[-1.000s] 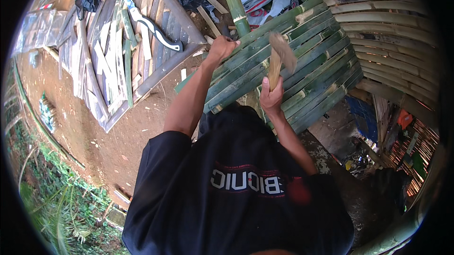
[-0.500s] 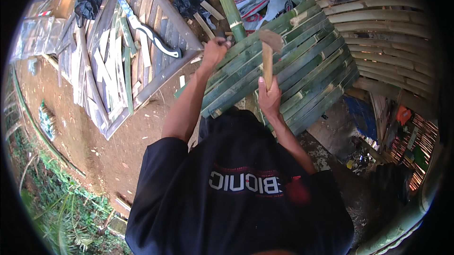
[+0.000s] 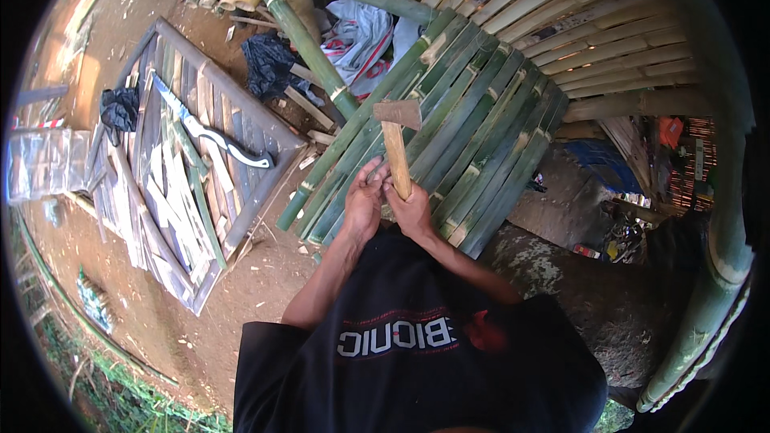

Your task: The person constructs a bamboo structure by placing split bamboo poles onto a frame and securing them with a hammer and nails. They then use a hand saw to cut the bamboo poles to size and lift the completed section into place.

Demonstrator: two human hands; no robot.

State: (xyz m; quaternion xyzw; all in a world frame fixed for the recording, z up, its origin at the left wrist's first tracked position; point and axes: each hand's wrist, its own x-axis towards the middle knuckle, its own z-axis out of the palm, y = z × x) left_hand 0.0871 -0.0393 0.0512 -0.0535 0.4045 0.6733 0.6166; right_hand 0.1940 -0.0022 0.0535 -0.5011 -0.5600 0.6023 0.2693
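My right hand is wrapped round the wooden handle of a small hatchet, whose dull, flared metal head points away from me. Close beside it, my left hand has its fingers curled up and its fingertips almost meeting the right hand's. Anything small between those fingertips is too fine to make out. Under both hands lies a panel of green bamboo strips, set side by side and slanting up to the right.
On the left, a wooden-framed slatted panel carries loose strips and a curved pruning saw. A green bamboo pole meets the panel's far edge beside grey-white sacks and a black plastic bag. Bamboo slats rise at far right.
My left hand has come from the panel's left edge in beside my right. The hatchet has shifted left and nearer. My view has turned, so the panel sits further left.
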